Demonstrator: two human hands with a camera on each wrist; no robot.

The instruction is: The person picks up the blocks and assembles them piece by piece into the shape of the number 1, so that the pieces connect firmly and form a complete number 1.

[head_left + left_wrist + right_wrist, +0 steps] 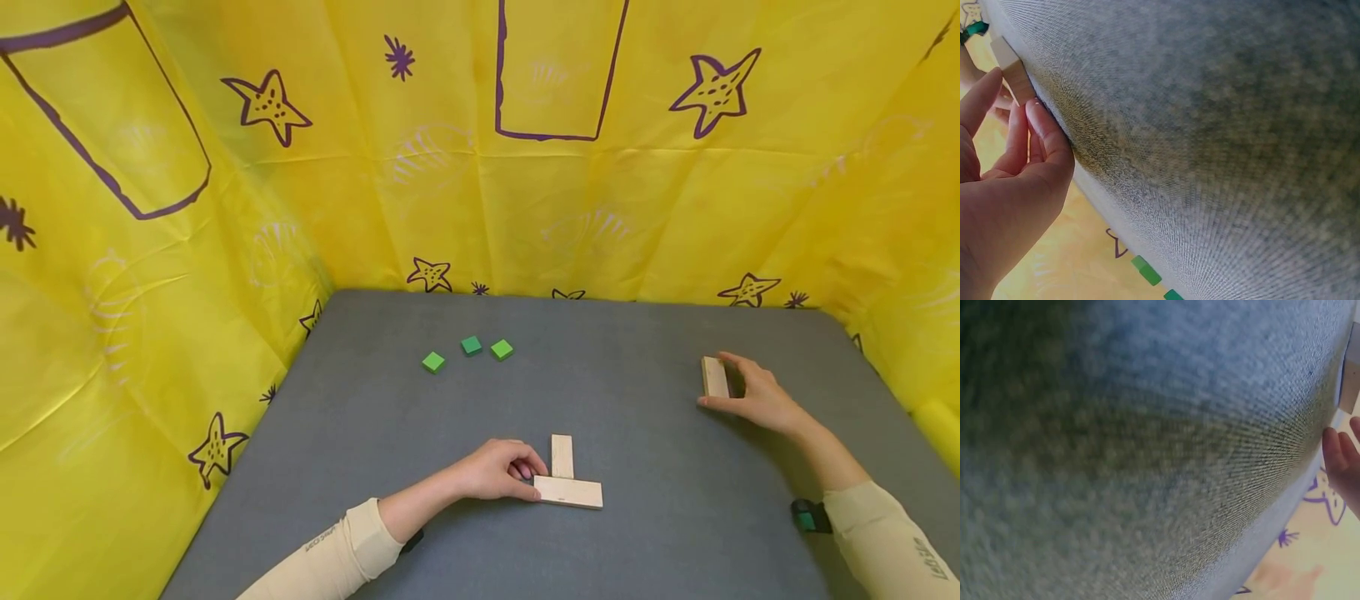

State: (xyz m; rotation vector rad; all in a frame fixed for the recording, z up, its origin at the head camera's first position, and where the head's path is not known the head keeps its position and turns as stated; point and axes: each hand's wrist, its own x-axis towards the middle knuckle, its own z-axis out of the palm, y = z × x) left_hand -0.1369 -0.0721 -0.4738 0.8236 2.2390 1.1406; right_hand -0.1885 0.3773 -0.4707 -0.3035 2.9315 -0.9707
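Observation:
My left hand (pixel 498 469) pinches the left end of a pale wooden block (pixel 568 492) lying crosswise on the grey table. In the left wrist view, thumb and fingertips (pixel 1038 109) meet that block's end. A second wooden block (pixel 562 456) points away from it, its near end against the crosswise block's far side, forming an upside-down T. Farther right, my right hand (pixel 759 397) spans a third wooden block (pixel 715 377), thumb by its near end and a finger by its far end. The right wrist view shows fingertips (pixel 1330 440) just short of this block, which is partly cut off.
Three small green tiles lie toward the back left: a light green one (pixel 433 362), a darker one (pixel 471 345) and another light one (pixel 502 349). Yellow cloth (pixel 465 208) with purple drawings hangs behind and beside the grey table (pixel 360 400).

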